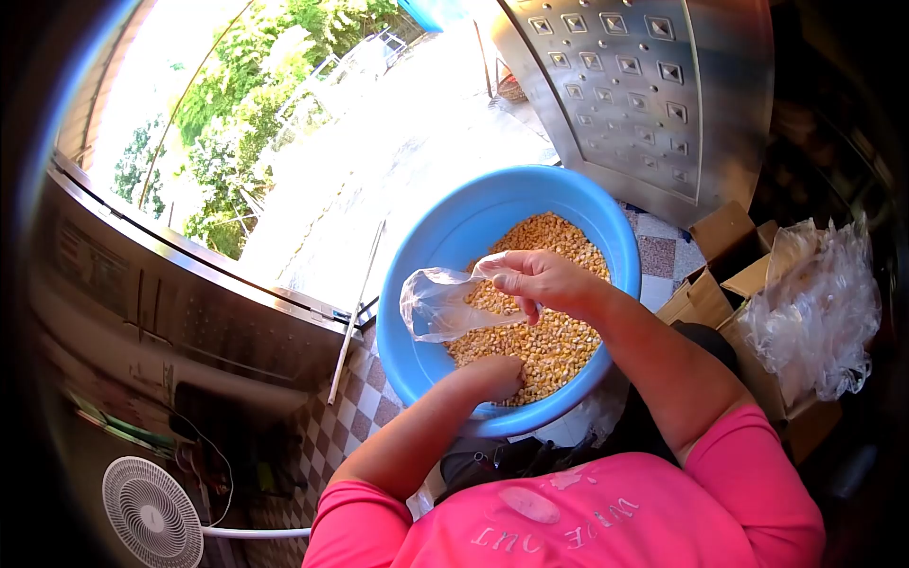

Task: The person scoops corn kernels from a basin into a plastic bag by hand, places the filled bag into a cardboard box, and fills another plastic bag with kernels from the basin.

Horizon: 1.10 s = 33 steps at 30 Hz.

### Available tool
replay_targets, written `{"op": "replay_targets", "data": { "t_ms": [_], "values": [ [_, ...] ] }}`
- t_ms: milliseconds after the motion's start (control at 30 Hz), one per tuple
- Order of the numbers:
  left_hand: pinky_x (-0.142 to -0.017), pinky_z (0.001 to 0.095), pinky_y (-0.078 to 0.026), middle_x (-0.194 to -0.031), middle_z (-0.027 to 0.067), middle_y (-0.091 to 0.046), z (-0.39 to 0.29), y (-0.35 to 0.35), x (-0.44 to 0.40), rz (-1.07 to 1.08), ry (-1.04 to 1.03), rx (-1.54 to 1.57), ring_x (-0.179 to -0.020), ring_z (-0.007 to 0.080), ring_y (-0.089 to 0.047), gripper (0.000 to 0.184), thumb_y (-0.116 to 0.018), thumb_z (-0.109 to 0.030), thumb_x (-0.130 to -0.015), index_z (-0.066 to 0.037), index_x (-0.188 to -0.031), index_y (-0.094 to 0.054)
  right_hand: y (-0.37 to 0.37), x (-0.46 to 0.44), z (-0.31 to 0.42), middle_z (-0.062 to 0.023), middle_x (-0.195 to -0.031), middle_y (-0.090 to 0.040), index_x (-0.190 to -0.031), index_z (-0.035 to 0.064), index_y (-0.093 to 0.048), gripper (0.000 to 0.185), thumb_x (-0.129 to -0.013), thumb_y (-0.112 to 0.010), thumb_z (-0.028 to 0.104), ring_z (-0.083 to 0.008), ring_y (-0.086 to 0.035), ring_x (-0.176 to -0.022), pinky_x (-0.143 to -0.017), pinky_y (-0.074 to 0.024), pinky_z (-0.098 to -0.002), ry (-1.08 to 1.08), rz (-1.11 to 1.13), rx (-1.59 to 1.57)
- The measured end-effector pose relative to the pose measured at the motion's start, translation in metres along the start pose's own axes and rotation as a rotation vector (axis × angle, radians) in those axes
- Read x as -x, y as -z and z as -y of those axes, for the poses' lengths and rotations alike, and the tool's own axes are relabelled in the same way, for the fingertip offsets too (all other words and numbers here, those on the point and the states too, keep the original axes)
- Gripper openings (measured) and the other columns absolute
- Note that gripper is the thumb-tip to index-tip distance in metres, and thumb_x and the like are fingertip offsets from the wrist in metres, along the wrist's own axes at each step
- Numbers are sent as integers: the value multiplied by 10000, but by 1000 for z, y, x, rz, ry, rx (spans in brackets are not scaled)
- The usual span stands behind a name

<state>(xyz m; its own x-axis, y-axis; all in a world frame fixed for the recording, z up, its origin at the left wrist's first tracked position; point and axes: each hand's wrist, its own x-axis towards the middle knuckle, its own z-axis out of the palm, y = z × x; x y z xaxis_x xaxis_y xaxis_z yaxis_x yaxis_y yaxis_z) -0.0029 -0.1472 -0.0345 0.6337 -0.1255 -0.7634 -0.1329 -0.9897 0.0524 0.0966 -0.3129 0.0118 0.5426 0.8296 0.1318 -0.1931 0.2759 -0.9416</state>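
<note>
A large blue plastic tub (402,360) stands in front of me, holding a heap of yellow corn kernels (559,350). My right hand (544,279) is above the corn, its fingers pinched on the edge of a clear plastic bag (440,308). The bag hangs out to the left of that hand, its film puffed out over the tub's inside. My left hand (500,379) is down in the corn at the near side of the tub, below the bag. Its fingers are hidden by the kernels and the back of the hand.
On the right, cardboard boxes (696,298) stand beside a bundle of clear plastic bags (814,312). A metal door (625,95) is behind the tub. A white fan (151,511) is at the lower left, and a thin pole (355,317) leans near the doorway.
</note>
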Motion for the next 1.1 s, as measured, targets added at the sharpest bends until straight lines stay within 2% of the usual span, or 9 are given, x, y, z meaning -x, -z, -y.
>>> {"op": "replay_targets", "data": {
  "t_ms": [300,400,567,633,667,700,800,1033,1100],
  "values": [
    [-635,405,-468,-818,186,-615,24,-4,-2,-164,-198,65,-711,319,-605,227,-483,-190,-859,-9,-951,-586,1,-3,-5,-25,-780,-567,-1254,16,-482,416,-910,-547,240,-68,-512,-524,-475,-463,-217,22,-9,-8],
    [-409,177,-259,-610,-34,-408,9,21,34,-95,-216,1072,-480,38,-357,193,-434,-199,-946,-53,-946,-560,0,-2,-4,-7,-786,-549,-1262,27,-479,428,-908,-551,256,-56,-505,-525,-484,-453,-201,21,-8,-5],
    [-386,169,-250,-651,5,-474,34,25,34,10,-562,1821,-476,48,-334,175,-452,-157,-940,-37,-1057,-503,-2,1,0,-9,-772,-566,-1258,31,-486,425,-910,-550,266,-53,-512,-529,-485,-445,-194,20,12,12],
    [-410,160,-289,-772,47,-510,38,28,29,-234,-464,2179,-540,56,-373,204,-448,-146,-939,-22,-1097,-490,-2,0,0,-11,-777,-570,-1257,32,-486,425,-910,-548,270,-52,-513,-529,-485,-447,-195,16,18,22],
    [-579,186,-472,-995,131,-544,58,17,16,-50,-782,2294,-747,126,-532,272,-440,-137,-940,32,-1153,-454,-2,0,-1,-12,-783,-575,-1257,32,-486,426,-911,-546,273,-51,-514,-529,-485,-450,-195,12,22,31],
    [-579,186,-472,-995,131,-544,54,19,18,-49,-784,2293,-747,126,-532,272,-440,-137,-940,32,-1153,-454,-2,0,0,-12,-783,-575,-1257,32,-486,426,-911,-546,273,-51,-514,-529,-485,-450,-195,13,22,32],
    [-1014,419,-414,-1233,251,-458,45,25,25,-428,-728,2509,-1151,368,-473,354,-376,-107,-951,123,-1219,-343,-3,-1,0,-46,-784,-576,-1248,-15,-476,431,-908,-545,240,-67,-504,-514,-451,-469,-222,6,6,49],
    [-1019,443,-394,-1236,231,-440,45,22,24,-615,-620,2378,-1174,400,-437,360,-386,-115,-952,127,-1215,-344,-3,0,0,-18,-776,-571,-1259,29,-482,426,-912,-545,267,-55,-514,-527,-488,-463,-203,-1,15,37],
    [-1001,375,-408,-1245,187,-447,41,24,24,-771,-347,2099,-1177,305,-456,360,-439,-142,-939,81,-1214,-373,-3,1,0,-16,-764,-567,-1261,28,-480,431,-911,-547,271,-56,-513,-528,-488,-463,-204,1,10,50]
  ]
}}
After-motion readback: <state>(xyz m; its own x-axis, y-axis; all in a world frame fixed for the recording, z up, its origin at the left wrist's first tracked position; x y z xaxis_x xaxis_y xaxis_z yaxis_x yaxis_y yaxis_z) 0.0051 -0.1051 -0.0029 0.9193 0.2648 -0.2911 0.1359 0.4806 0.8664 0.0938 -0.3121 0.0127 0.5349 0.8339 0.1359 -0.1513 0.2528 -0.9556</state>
